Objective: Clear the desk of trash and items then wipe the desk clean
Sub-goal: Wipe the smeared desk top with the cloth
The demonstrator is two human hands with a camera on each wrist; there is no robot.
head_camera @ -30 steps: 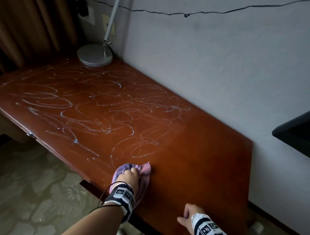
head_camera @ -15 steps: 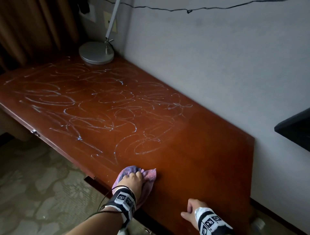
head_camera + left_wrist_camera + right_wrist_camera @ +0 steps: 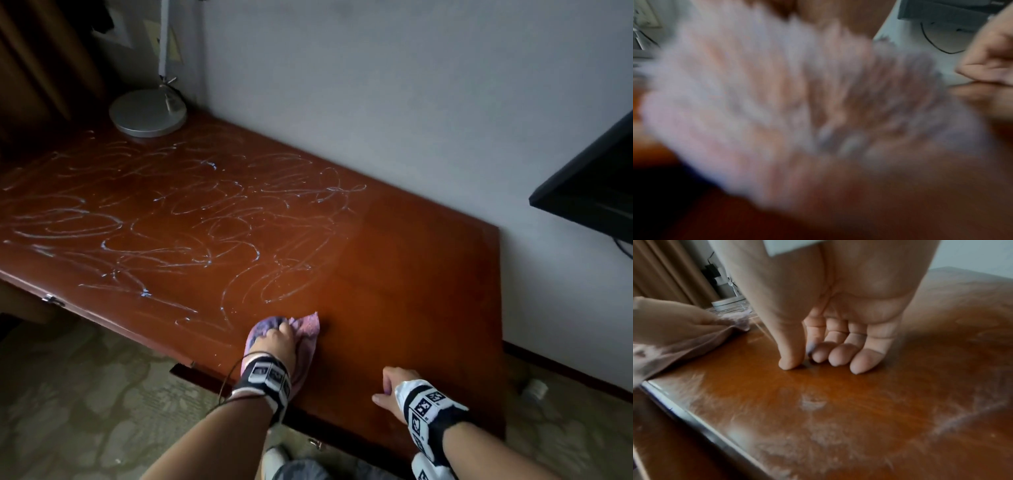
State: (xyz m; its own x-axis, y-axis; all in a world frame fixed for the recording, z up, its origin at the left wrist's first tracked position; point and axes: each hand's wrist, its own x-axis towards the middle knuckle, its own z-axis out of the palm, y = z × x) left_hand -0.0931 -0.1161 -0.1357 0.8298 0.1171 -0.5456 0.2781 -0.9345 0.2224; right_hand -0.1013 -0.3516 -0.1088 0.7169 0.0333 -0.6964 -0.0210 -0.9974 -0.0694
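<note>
The cloth (image 3: pixel 301 329) lies on the desk (image 3: pixel 411 274) near its front edge, pressed down under the left hand (image 3: pixel 279 341), whose fingers curl into it. Just right, the right hand (image 3: pixel 388 387) props on the wood by its bent fingertips (image 3: pixel 838 358), holding nothing. White scribbles (image 3: pixel 171 222) cover the desk's left part, up to the lamp (image 3: pixel 148 113).

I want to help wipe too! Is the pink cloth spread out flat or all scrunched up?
Scrunched up. The cloth is bunched under the left hand on the desk.
</note>
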